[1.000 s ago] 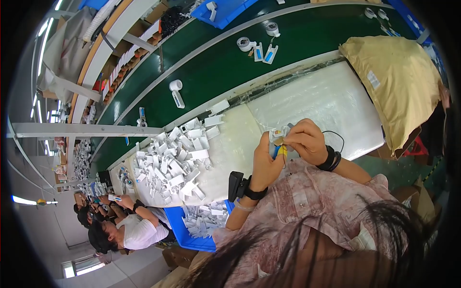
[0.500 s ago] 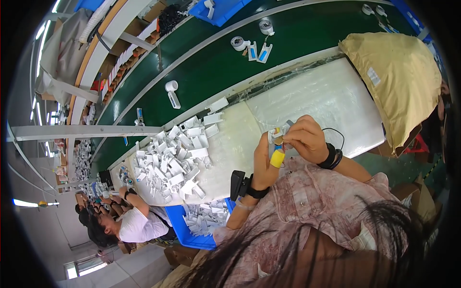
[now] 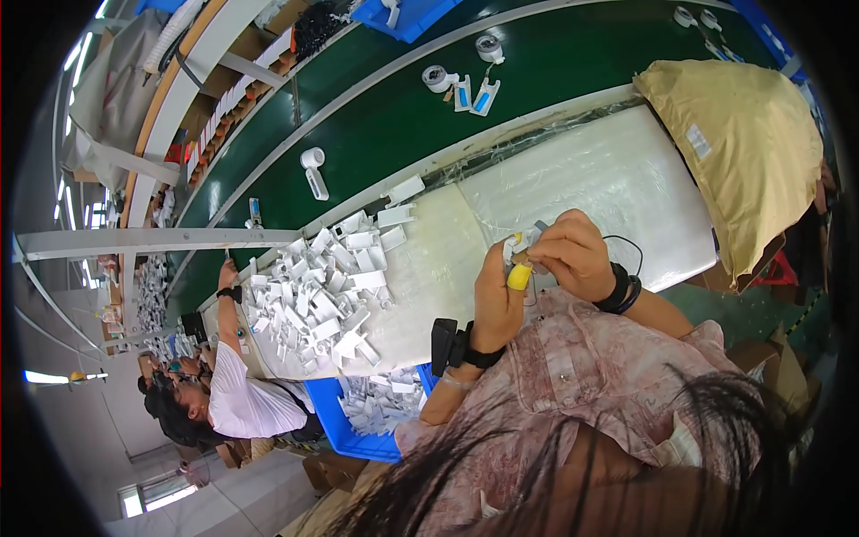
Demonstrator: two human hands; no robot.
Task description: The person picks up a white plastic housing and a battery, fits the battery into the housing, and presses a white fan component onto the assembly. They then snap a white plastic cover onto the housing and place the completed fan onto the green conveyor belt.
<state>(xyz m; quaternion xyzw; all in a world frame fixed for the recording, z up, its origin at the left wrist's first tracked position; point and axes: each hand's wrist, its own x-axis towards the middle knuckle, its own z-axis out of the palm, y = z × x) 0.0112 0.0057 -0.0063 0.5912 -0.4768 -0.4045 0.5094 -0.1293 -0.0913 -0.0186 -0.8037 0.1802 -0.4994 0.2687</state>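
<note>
Over the near edge of the worktable, my left hand (image 3: 497, 300) and my right hand (image 3: 573, 257) meet around a small white and grey plastic part (image 3: 517, 245). The fingers of both hands are pinched on it and hide much of its shape. A yellow cover (image 3: 519, 276), seemingly on my left thumb, presses close below the part. Thin wire shows beneath the fingers. Left of my hands lies a heap of white plastic housings (image 3: 327, 291) on the table.
A green conveyor belt (image 3: 376, 134) runs behind the table, carrying white fan-like units (image 3: 313, 170). At right stands a big tan paper sack (image 3: 734, 161). A blue bin (image 3: 344, 430) of white pieces sits by my left elbow. A co-worker (image 3: 255, 398) reaches toward the belt.
The yellow-covered thumb has shifted up against the part. Units on the belt have slid a little left. The co-worker's arm has stretched out to the belt.
</note>
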